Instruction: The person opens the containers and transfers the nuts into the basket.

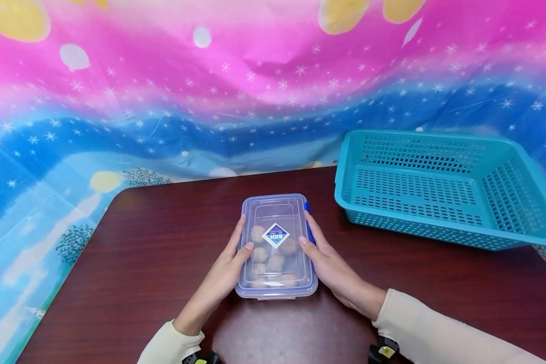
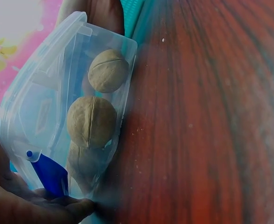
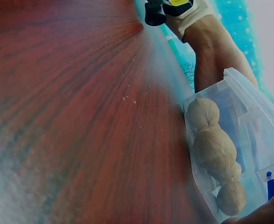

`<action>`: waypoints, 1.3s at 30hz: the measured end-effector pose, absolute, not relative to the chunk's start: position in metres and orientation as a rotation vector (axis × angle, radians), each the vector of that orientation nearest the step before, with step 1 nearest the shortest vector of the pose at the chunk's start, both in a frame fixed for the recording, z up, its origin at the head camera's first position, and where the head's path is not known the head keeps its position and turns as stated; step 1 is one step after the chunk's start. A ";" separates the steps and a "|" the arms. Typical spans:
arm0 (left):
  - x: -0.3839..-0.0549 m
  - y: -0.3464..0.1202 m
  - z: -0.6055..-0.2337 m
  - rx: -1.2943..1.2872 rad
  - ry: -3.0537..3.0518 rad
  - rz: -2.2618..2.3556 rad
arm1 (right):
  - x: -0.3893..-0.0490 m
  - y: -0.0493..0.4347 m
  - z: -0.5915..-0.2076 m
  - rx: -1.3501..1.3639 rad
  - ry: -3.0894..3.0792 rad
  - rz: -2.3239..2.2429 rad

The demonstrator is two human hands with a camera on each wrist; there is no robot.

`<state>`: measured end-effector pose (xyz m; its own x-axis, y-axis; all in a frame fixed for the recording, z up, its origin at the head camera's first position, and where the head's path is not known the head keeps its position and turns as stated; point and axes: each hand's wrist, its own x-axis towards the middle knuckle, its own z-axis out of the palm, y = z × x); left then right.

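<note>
A clear lidded food container (image 1: 279, 206) with blue side clips lies on the table in front of me. Several round tan walnuts (image 1: 275, 262) show through it, gathered mostly toward its near end. My left hand (image 1: 225, 270) grips its left side, thumb on the lid and fingers along the wall. On the opposite side my right hand (image 1: 338, 275) holds it the same way. From the left wrist, a blue clip (image 2: 52, 177) shows beside the fingers, with walnuts (image 2: 92, 122) behind the wall. The right wrist view shows more walnuts (image 3: 215, 151) through the near end.
A turquoise perforated basket (image 1: 418, 222) stands at the back right of the dark red-brown wooden table (image 1: 164, 242). Behind the table hangs a pink and blue patterned cloth (image 1: 255, 91). Small specks (image 3: 134, 101) lie on the tabletop.
</note>
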<state>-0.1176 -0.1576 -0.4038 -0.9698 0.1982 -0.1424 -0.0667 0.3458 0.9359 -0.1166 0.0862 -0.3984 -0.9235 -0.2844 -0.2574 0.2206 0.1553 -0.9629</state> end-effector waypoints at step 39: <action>-0.120 -0.158 -0.404 0.161 2.333 1.715 | -0.122 0.109 -0.406 -0.266 2.134 -1.743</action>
<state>-0.1197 -0.1585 -0.4044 -0.9650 0.2294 -0.1274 -0.0532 0.3046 0.9510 -0.1224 0.1088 -0.4057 -0.9133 -0.3726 -0.1646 0.0869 0.2165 -0.9724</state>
